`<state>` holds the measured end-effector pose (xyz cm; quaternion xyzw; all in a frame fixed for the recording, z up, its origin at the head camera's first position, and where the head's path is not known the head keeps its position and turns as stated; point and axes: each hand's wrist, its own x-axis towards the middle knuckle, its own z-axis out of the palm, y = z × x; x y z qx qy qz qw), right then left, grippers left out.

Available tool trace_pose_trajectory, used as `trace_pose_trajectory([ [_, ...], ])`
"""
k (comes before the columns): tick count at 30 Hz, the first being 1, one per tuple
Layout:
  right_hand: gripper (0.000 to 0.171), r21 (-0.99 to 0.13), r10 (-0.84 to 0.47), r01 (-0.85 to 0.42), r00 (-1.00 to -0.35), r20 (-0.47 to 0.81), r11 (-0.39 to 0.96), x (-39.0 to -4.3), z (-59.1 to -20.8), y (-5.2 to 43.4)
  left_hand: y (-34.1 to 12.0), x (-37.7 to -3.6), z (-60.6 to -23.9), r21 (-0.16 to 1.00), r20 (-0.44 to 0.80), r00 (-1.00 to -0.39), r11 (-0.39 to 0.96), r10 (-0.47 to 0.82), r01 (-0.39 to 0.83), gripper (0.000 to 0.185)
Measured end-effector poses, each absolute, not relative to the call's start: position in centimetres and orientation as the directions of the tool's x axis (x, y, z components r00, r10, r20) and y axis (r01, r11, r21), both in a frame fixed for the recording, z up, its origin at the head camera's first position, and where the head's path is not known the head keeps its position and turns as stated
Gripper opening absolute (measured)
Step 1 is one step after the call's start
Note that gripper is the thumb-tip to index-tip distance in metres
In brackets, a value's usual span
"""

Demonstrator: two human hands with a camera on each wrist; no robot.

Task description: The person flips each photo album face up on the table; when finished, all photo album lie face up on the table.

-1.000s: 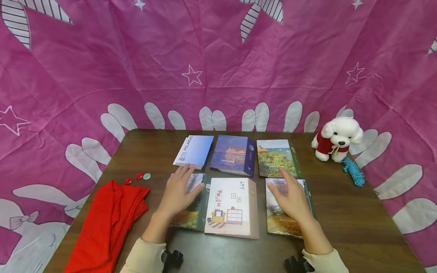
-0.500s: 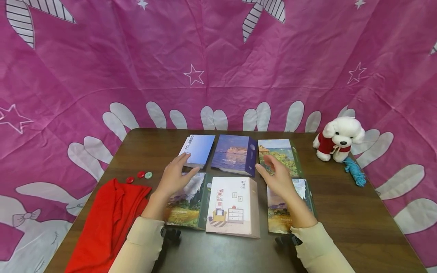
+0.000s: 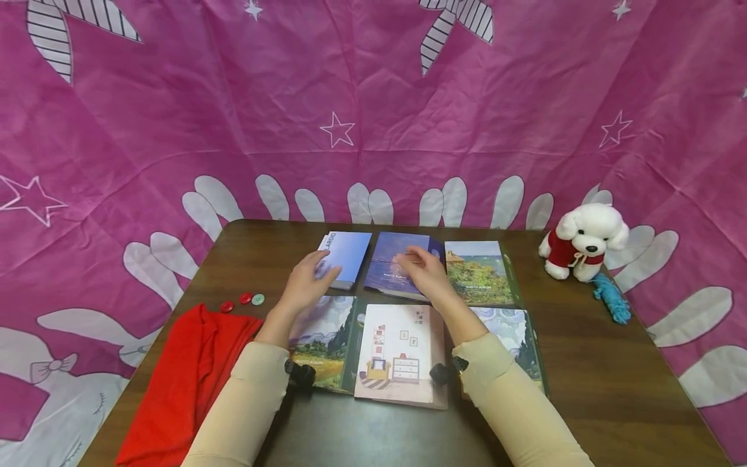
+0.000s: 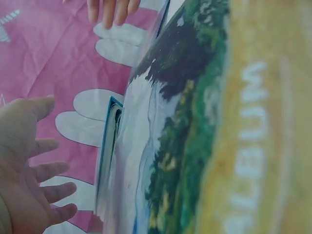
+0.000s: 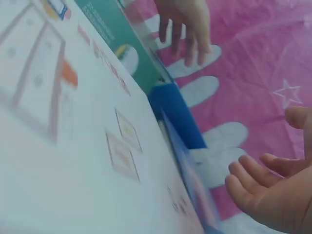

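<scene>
My left hand (image 3: 305, 284) is held above the near-left edge of the blue Polaroid album (image 3: 350, 254), fingers spread and holding nothing. Over the purple photo album (image 3: 388, 250) hovers my right hand (image 3: 430, 277), its fingers relaxed and slightly bent around no object. The left wrist view has the left hand (image 4: 29, 165) apart from the album covers, and in the right wrist view the right hand (image 5: 273, 190) is likewise apart from them. Nearer lie a landscape-cover album (image 3: 327, 340), a white album with a furniture drawing (image 3: 393, 353), and another landscape album (image 3: 513, 331) partly behind the right sleeve.
A garden-picture album (image 3: 475, 275) lies at the back right. A white plush dog (image 3: 586, 240) in red sits beside a blue yarn bundle (image 3: 613, 298). On the left are a folded red cloth (image 3: 187, 376) and buttons (image 3: 245, 298). A pink curtain (image 3: 385, 97) hangs behind the table.
My right hand has moved left and a little away, from the near-right landscape album to above the purple album. The left hand has shifted slightly forward to the Polaroid album. The albums stay in place.
</scene>
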<state>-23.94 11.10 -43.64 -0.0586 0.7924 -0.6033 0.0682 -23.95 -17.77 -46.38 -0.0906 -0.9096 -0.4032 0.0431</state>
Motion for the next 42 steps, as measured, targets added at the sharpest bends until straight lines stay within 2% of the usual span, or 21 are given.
trace_pose_trajectory([
  [4,0.059,-0.982,-0.116,0.076,-0.988,-0.097,0.173,-25.0,-44.7,9.2,-17.4,-25.1,-47.2,0.765,0.129,-0.984,0.618,0.125,0.179,0.064],
  [8,0.060,-0.990,-0.034,0.088,-0.995,-0.092,0.107,-25.8,-46.5,7.2,-17.6,-25.8,-48.1,0.796,0.074,-0.993,0.594,0.088,0.112,0.066],
  [12,0.068,-0.992,-0.185,0.100,-0.976,-0.114,0.083,-25.9,-48.0,5.7,-17.9,-26.0,-48.7,0.816,-0.005,-0.999,0.578,0.047,0.023,0.068],
  [17,0.077,-0.983,-0.433,0.136,-0.884,-0.175,0.121,-25.6,-48.2,4.6,-17.9,-26.0,-48.8,0.824,-0.037,-0.999,0.566,0.033,-0.012,0.072],
  [22,0.083,-0.962,-0.487,0.187,-0.833,-0.263,0.200,-24.9,-47.2,3.6,-17.9,-25.7,-48.4,0.829,-0.063,-0.997,0.559,0.038,-0.032,0.074],
  [24,0.083,-0.966,-0.475,0.181,-0.844,-0.249,0.185,-24.7,-46.9,3.2,-17.8,-25.4,-48.2,0.830,-0.065,-0.997,0.557,0.040,-0.032,0.072],
  [27,0.075,-0.986,-0.427,0.115,-0.890,-0.157,0.122,-24.5,-46.5,2.5,-17.6,-25.2,-47.9,0.832,-0.045,-0.999,0.554,0.026,-0.023,0.068],
  [32,0.049,-0.997,-0.218,-0.034,-0.976,0.018,0.069,-24.5,-46.1,1.7,-16.3,-24.8,-47.4,0.877,-0.040,-0.999,0.479,-0.012,-0.041,0.064],
  [36,0.044,-1.000,-0.072,-0.009,-0.997,0.008,0.009,-24.8,-46.2,1.6,-15.3,-24.2,-46.9,0.932,-0.059,-0.998,0.358,0.013,-0.051,0.071],
  [42,0.050,-0.995,-0.001,0.026,-1.000,-0.026,-0.092,-25.1,-46.3,1.9,-14.2,-23.3,-45.8,0.977,-0.082,-0.992,0.204,0.099,-0.061,0.079],
])
